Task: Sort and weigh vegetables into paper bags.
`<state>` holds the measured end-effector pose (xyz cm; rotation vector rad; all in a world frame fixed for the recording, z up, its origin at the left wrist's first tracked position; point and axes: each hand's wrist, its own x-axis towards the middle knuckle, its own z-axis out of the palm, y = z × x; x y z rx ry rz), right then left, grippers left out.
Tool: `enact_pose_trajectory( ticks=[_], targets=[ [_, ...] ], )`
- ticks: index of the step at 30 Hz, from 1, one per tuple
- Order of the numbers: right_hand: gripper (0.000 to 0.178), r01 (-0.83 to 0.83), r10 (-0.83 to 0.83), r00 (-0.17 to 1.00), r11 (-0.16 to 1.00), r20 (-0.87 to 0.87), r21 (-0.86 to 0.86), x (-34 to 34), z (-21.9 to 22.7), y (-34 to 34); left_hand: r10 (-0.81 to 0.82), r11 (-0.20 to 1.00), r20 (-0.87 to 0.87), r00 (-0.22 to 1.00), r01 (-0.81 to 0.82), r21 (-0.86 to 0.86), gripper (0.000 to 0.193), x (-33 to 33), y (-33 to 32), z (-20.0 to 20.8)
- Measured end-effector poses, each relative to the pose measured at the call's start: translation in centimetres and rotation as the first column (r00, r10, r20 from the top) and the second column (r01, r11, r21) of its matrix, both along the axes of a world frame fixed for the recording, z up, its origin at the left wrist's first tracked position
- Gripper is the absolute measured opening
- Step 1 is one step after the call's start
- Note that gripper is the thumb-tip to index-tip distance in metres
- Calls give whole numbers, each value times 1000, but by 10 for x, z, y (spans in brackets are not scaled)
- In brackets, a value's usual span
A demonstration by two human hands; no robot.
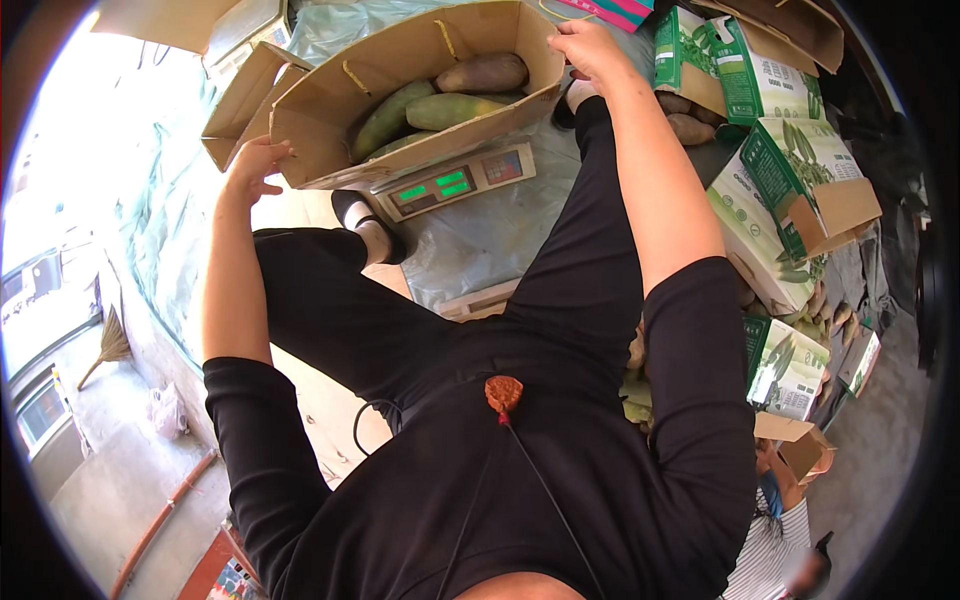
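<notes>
An open cardboard box with yellow rope handles rests on a digital scale with lit green displays. Inside lie several long, thick vegetables: green ones and a brownish one. I cannot make out their exact kind. My left hand is closed at the box's near left corner, its fingertips at the cardboard edge. At the far right corner, my right hand pinches the upper edge between thumb and fingers. The box's underside is hidden.
Printed green-and-white cartons stand to my right, with more vegetables beside them. A person in a striped top is at lower right by an open carton. Clear plastic sheeting covers the left side; a broom leans there.
</notes>
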<state>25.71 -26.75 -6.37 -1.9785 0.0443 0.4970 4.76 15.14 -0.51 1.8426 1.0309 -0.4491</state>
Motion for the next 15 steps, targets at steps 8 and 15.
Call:
enact_pose_trajectory(
  ticks=[8,15],
  targets=[
    [38,-56,54,997,998,52,34,-5,5,4,-105,980,-65,992,114,165,28,0,-1,1],
    [35,-1,-3,997,998,77,58,-9,8,11,-115,959,-70,991,130,252,28,1,6,-8]
  ],
)
